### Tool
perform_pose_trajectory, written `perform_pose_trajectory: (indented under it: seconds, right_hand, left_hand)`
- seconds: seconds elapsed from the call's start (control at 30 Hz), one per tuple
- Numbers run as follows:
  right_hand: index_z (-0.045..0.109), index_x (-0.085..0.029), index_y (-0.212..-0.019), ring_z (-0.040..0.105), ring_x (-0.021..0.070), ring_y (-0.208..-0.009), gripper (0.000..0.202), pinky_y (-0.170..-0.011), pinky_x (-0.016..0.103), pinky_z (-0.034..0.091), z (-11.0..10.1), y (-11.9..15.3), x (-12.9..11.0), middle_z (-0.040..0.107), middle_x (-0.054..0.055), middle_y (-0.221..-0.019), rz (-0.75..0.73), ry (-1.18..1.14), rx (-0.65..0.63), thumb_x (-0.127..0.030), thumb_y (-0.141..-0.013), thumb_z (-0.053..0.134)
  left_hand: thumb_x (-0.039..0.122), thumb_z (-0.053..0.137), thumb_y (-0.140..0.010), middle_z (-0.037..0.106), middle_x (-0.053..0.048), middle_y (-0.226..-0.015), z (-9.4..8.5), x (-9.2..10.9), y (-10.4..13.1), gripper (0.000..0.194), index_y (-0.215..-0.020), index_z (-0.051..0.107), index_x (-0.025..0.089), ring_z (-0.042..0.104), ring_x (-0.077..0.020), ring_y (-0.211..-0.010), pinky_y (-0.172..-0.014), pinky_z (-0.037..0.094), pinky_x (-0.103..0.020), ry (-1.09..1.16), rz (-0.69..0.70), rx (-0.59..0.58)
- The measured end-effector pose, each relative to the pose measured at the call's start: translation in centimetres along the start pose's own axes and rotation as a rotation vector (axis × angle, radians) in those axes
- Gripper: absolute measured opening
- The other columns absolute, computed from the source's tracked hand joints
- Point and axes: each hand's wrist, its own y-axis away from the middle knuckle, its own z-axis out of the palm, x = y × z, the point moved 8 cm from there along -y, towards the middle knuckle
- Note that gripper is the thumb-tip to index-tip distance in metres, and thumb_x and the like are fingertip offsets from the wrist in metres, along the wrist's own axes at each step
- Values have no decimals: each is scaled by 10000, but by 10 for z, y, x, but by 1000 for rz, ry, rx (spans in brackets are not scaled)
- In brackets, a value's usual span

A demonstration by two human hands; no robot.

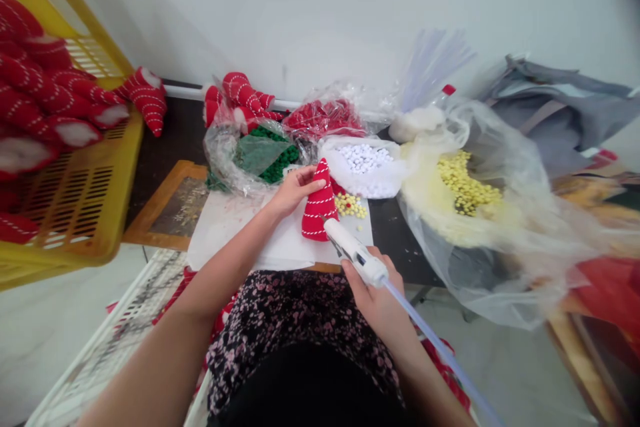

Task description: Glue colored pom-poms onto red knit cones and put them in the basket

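My left hand [296, 191] pinches the upper part of a red cone-shaped hat [319, 210] with white dashed stripes. The hat lies over white paper [225, 230], its tip pointing away from me. My right hand [376, 283] is wrapped round a white glue gun [356, 252], with a pale glue stick trailing from its back. The gun's nozzle is at the hat's lower right part; whether it touches the cloth I cannot tell. Small yellow pompoms [350, 205] lie just right of the hat, with a few red ones among them.
Behind the paper stand bags of green pompoms [267, 155], red pompoms [327, 118] and white pompoms [364, 158]. A large bag of yellow pompoms [467, 183] is on the right. A yellow crate [107, 187] of red striped pieces [50, 90] stands left. Clear sticks [433, 67] stand behind.
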Motion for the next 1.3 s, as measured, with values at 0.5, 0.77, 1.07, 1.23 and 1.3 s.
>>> perform_pose_trajectory:
  seconds: [0.5,0.77,1.07,1.23,1.3]
  right_hand:
    - [708,-212,-1047,716,232,-698,264,-702,321,541,-17,4,-3,737,55,-780,12,135,17,-422,-1073,550]
    - [720,-213,-1067,748,253,-765,250,-671,322,585,-21,-2,7,791,82,-884,88,26,60,-427,-1050,593]
    - [725,-209,-1019,757,247,-713,277,-650,327,590,-2,-12,12,816,118,-956,51,56,43,-448,-1045,586]
    - [725,-200,-1026,760,260,-709,298,-651,342,595,-2,-10,16,818,127,-935,64,77,50,-461,-1046,581]
    - [730,-198,-1013,757,262,-697,308,-628,339,590,-2,-8,17,816,129,-920,65,75,50,-468,-1042,586]
  left_hand:
    - [496,977,-657,814,-57,-968,-1,-2,-2,536,-1049,795,178,733,-202,-852,-850,560,-340,12,10,-22]
    - [474,984,-659,825,-53,-992,3,-3,-1,529,-1073,814,190,748,-185,-866,-853,563,-309,55,0,-72]
    - [477,968,-690,825,-74,-1045,8,2,3,532,-1107,811,185,767,-223,-927,-914,578,-360,25,21,-121]
    - [466,972,-683,827,-78,-1052,7,1,2,525,-1097,814,184,769,-228,-929,-916,580,-367,28,15,-115]
    - [464,972,-683,827,-76,-1046,7,0,2,523,-1095,815,184,769,-224,-917,-906,581,-362,30,9,-112]
